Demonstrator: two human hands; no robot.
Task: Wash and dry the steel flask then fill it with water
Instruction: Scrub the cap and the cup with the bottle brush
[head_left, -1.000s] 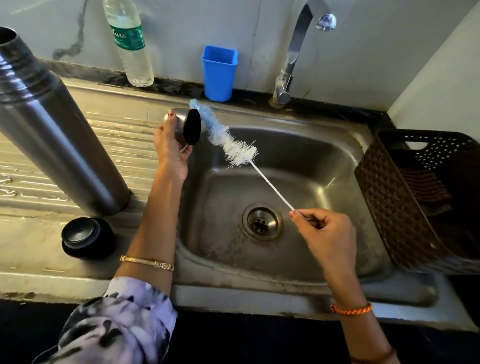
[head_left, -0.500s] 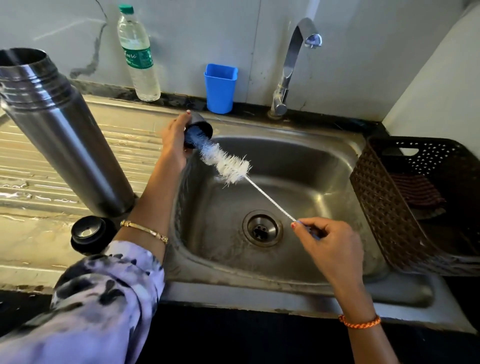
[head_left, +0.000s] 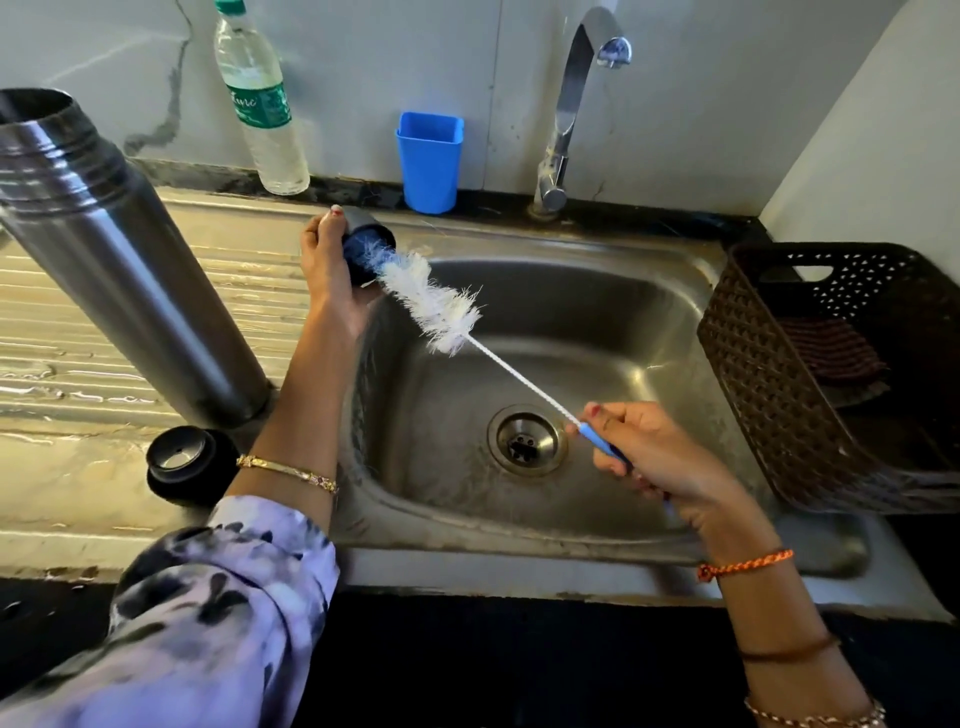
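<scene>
From the head camera, the tall brushed-steel flask body (head_left: 124, 270) stands open-mouthed on the ribbed steel draining board (head_left: 62, 332) left of the basin, its left shoulder cut off by the frame edge. Its black round stopper (head_left: 184, 462) sits just in front of it. The left hand (head_left: 332, 275) curls around the small steel cup-lid with dark lining (head_left: 366, 244), held over the basin's back-left corner; most of the lid is hidden by fingers. The tip of the long white-bristled bottle brush (head_left: 431, 306) is buried inside the lid. The right hand (head_left: 660, 457) grips the brush's blue handle, largely concealed in the fist. The steel sink basin (head_left: 597, 322) has a round drain (head_left: 525, 439). Behind it stand a curved chrome tap (head_left: 569, 109), a blue plastic cup (head_left: 429, 163) and a clear plastic water bottle (head_left: 262, 104) against a stained grey wall. A dark brown woven plastic basket (head_left: 810, 364), cut off at right, holds something striped, unclear.
</scene>
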